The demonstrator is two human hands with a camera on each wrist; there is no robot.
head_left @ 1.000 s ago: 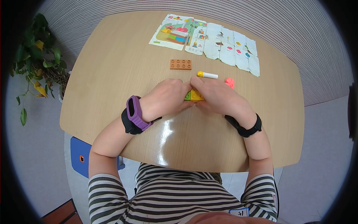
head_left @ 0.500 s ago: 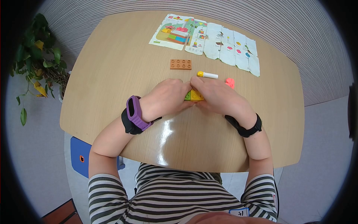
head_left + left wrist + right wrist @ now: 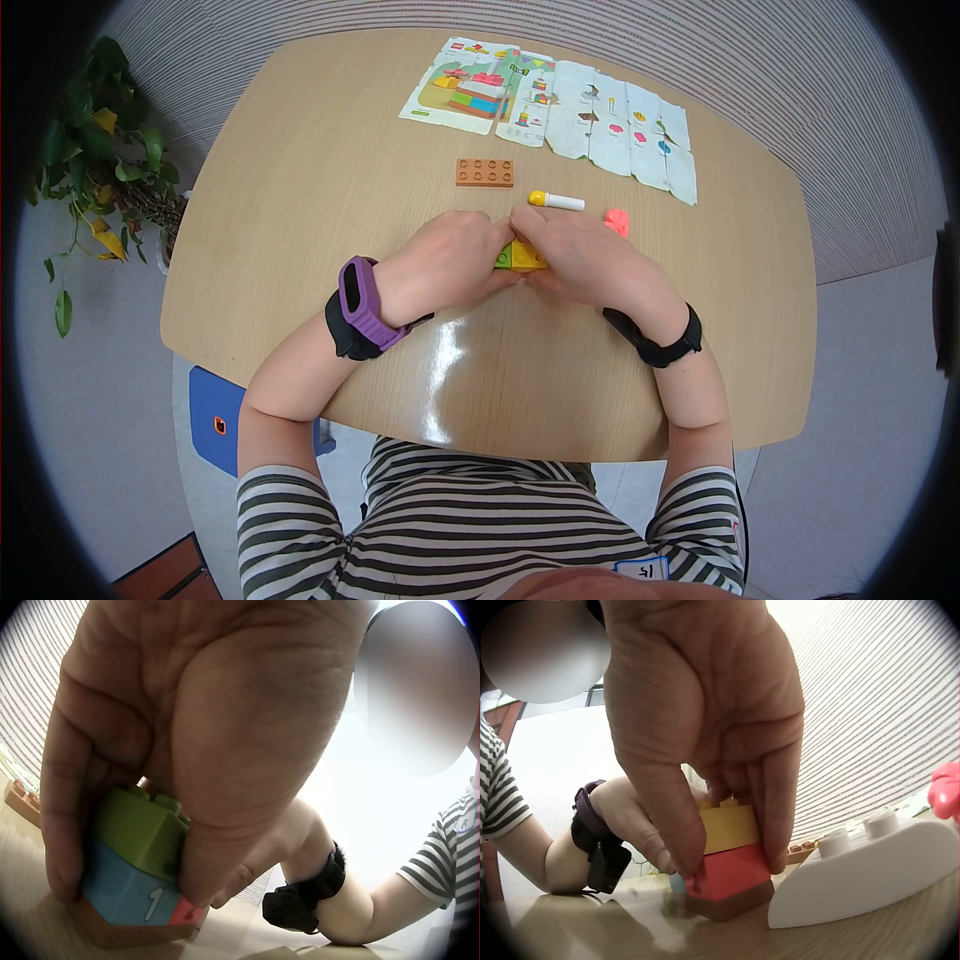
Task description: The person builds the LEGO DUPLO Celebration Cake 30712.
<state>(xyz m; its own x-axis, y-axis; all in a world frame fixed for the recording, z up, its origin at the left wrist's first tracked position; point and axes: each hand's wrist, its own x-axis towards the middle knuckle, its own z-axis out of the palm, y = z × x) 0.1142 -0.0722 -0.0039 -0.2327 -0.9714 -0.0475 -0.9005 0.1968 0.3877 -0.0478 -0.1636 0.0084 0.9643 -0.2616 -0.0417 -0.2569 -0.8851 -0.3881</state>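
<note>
Both hands hold one small brick stack on the table. My left hand (image 3: pixel 445 262) grips its left end; in the left wrist view thumb and fingers straddle a green brick (image 3: pixel 139 829) and a blue brick (image 3: pixel 124 881) marked 1, over a brown base (image 3: pixel 135 934). My right hand (image 3: pixel 590 258) grips the other end; in the right wrist view its thumb and fingers pinch a yellow brick (image 3: pixel 730 827) and a red brick (image 3: pixel 735 871) above the brown base. From the head view, only green and yellow tops (image 3: pixel 525 256) show between the hands.
Beyond the hands lie a brown brick (image 3: pixel 485 173), a white candle piece with yellow tip (image 3: pixel 562 202) and a pink piece (image 3: pixel 617 222). A creased instruction sheet (image 3: pixel 570 110) is at the back. A white curved brick (image 3: pixel 862 870) stands beside the right hand.
</note>
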